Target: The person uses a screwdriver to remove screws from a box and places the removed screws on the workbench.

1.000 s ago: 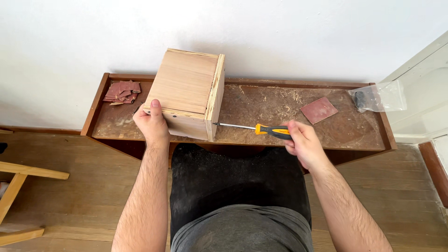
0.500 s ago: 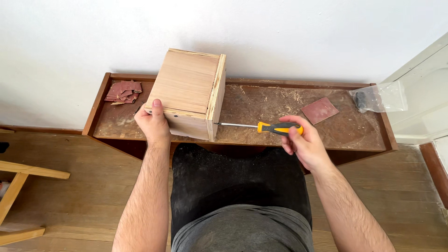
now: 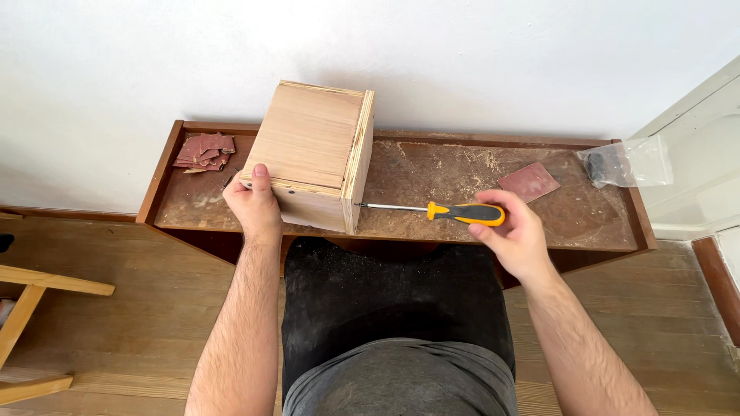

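Pale plywood box [image 3: 312,154], upper centre of frame, on dusty desk [image 3: 432,177]; left hand [image 3: 254,204] fingers closed on its corner. Right hand [image 3: 516,235] fingers wrapped around yellow-black screwdriver [image 3: 447,211], tip at box's side.

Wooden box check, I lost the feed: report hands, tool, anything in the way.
Left hand grips wooden box. Right hand holds screwdriver, tip at box side. Sandpaper sheet lies apart; nothing blocking.

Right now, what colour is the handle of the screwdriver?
Yellow and black screwdriver handle, gripped by the right hand; clearest in the head view.
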